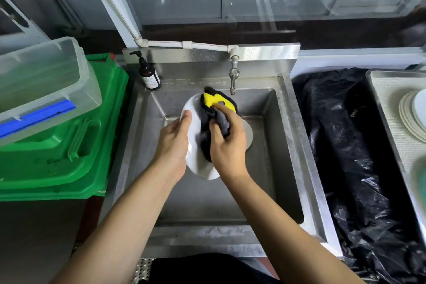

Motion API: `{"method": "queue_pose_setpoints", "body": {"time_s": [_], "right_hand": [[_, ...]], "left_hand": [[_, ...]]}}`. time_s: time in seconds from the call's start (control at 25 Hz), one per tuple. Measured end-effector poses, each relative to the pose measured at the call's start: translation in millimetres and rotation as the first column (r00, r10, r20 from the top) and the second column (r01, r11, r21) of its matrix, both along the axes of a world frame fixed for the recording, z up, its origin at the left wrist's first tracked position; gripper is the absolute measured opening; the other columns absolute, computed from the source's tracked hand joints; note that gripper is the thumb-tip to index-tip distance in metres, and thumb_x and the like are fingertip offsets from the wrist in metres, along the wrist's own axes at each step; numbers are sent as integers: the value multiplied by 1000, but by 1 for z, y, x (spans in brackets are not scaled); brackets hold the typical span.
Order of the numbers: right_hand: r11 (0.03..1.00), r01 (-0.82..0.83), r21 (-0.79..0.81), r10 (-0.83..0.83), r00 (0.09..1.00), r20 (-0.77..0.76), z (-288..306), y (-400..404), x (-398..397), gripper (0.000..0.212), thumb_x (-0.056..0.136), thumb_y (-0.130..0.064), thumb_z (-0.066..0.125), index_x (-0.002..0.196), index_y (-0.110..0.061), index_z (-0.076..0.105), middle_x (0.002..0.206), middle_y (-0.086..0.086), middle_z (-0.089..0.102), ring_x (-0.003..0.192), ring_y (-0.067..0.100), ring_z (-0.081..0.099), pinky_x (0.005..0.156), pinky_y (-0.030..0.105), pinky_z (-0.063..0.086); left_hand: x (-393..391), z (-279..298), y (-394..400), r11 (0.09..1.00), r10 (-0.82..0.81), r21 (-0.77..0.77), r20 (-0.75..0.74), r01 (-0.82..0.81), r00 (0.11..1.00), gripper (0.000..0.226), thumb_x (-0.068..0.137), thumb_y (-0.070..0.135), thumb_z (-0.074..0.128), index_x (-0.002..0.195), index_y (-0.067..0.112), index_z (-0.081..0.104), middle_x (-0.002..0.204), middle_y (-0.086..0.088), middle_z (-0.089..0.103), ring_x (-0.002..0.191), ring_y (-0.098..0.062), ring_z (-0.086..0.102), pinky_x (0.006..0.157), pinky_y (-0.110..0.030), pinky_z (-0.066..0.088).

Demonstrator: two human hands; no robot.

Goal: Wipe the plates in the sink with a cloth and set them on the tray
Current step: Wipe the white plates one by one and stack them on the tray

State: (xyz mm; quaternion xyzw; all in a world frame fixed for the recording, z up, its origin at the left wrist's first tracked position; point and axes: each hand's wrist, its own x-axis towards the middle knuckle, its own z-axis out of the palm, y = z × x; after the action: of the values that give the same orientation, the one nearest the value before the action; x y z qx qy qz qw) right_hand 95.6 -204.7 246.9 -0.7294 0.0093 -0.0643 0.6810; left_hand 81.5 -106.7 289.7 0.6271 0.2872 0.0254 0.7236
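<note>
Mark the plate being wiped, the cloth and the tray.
plate (pixel 194 122): head view, bare white face beside the cloth.
cloth (pixel 211 100): head view, its yellow patch.
tray (pixel 387 90): head view, bare floor near the far-left corner.

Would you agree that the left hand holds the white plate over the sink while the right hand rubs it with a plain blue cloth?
Not quite: the head view shows the cloth is grey and yellow, not plain blue. The rest stands: the left hand holds the white plate over the sink while the right hand rubs it with the cloth.
</note>
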Motion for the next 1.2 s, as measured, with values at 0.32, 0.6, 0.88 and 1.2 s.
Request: {"method": "queue_pose_setpoints", "body": {"time_s": [0.32, 0.6, 0.88, 1.2], "right_hand": [[984, -160, -79, 169, 976, 137, 31, -14, 48, 36, 86, -9, 53, 115, -17, 72, 114, -2, 74, 113, 20, 65, 104, 40, 50], [996, 68, 61, -52, 971, -235, 2, -50, 37, 24, 95, -2, 52, 106, -12, 70, 82, -10, 66, 77, 4, 60, 81, 23, 49], [944, 232, 234, -95, 871, -481, -13, -48, -21, 24, 96, -6, 52, 94, -21, 70, 75, -2, 68, 73, 14, 62, 64, 30, 52], [1000, 4, 13, 3, 836, -549, -24, -85, -38, 16, 93, -8, 53, 93, -14, 68, 77, -3, 69, 72, 11, 63, 66, 21, 49]], "left_hand": [[-5, 0, 9, 989, -76, 134, 122, 59, 990, 25, 95, 43, 62, 82, 29, 77, 96, 0, 73, 89, -15, 64, 86, -37, 48], [-3, 25, 4, 986, 143, -98, 64, -137, 988, 18, 97, 36, 64, 86, 23, 69, 85, 10, 74, 90, -14, 69, 84, -33, 56], [5, 27, -9, 965, 239, -129, 77, -228, 968, 18, 99, 39, 60, 88, 27, 66, 93, 10, 72, 105, -20, 68, 97, -43, 55], [7, 13, -9, 968, 246, -60, 73, -242, 966, 19, 101, 39, 56, 88, 29, 65, 95, 12, 70, 99, -16, 67, 86, -35, 56]]}}
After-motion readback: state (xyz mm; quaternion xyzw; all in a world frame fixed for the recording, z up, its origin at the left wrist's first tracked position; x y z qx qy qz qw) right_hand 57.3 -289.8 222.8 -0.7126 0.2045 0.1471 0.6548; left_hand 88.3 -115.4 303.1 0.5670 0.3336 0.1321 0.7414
